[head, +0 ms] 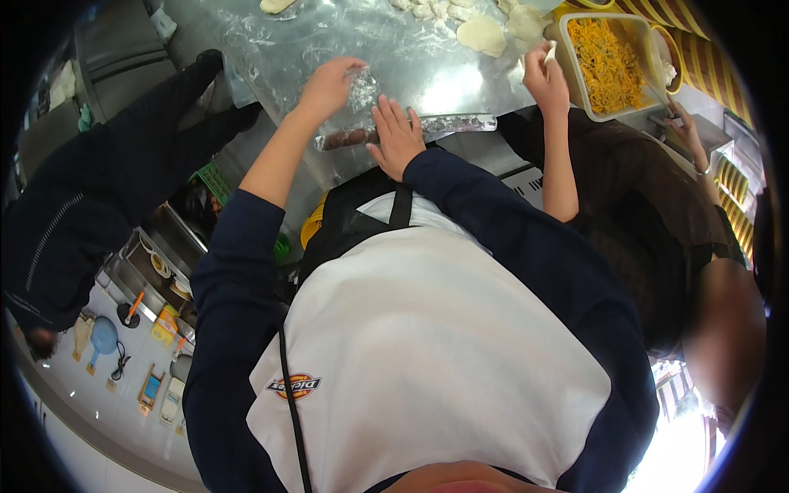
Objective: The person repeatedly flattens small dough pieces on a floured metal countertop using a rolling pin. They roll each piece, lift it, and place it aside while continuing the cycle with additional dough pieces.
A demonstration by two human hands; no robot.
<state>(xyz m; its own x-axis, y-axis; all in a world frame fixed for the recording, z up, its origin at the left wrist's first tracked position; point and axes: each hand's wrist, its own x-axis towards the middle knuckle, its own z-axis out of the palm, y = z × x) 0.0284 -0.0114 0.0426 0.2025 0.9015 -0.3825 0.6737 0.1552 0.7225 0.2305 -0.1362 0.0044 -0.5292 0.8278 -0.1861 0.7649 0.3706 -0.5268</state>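
My right hand (397, 137) lies palm down across a flour-dusted rolling pin (459, 123), its fingers spread and pointing away from me. The pin rests along the near edge of a metal worktable (296, 46); its left part looks brown, its right part whitened with flour. My left hand (325, 87) is ahead and to the left, beside a patch of loose flour (365, 91). Its fingers bend toward the flour, and nothing shows in them. Flat dough rounds (482, 35) and small floured dough pieces (434, 8) lie at the far side.
At right, a co-worker's hand (546, 80) holds a bit of dough beside a plastic tub (588, 111) of orange shredded filling (601, 65). That person's other hand (685, 126) is beyond the tub. Another person in dark clothing (80, 203) stands at left. A green crate (212, 183) sits below the table.
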